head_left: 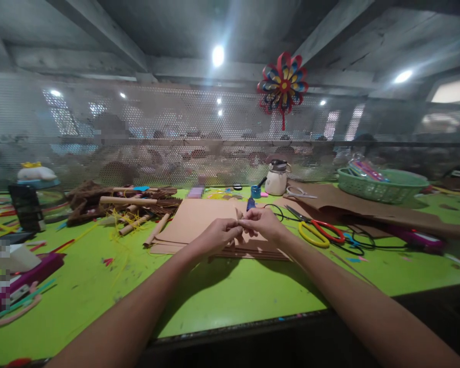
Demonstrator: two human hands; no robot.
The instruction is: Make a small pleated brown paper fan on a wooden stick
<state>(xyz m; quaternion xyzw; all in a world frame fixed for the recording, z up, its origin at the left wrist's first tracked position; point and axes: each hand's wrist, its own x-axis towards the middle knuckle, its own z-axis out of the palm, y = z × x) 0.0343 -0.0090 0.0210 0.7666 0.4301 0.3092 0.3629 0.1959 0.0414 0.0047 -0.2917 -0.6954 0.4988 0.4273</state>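
Over a stack of tan paper sheets (199, 217), my left hand (223, 232) and my right hand (263, 223) meet, fingertips almost touching. Both are closed in a pinch. A small tan piece of paper (238, 212) rises between the fingertips, and both hands seem to grip it; its lower part is hidden by my fingers. Just behind my right hand is a dark blue object (250, 204), partly covered. Scissors with one yellow and one red handle (315, 234) lie to the right of my right hand.
Rolled brown paper tubes (128, 201) and yellow strands lie left. At the back stand a blue pot (256, 191) and a white jug (276, 179). Rightward are brown paper (352, 202), a green basket (387, 184), a purple tool (421, 239) and black cord. A perforated screen (176, 117) stands behind.
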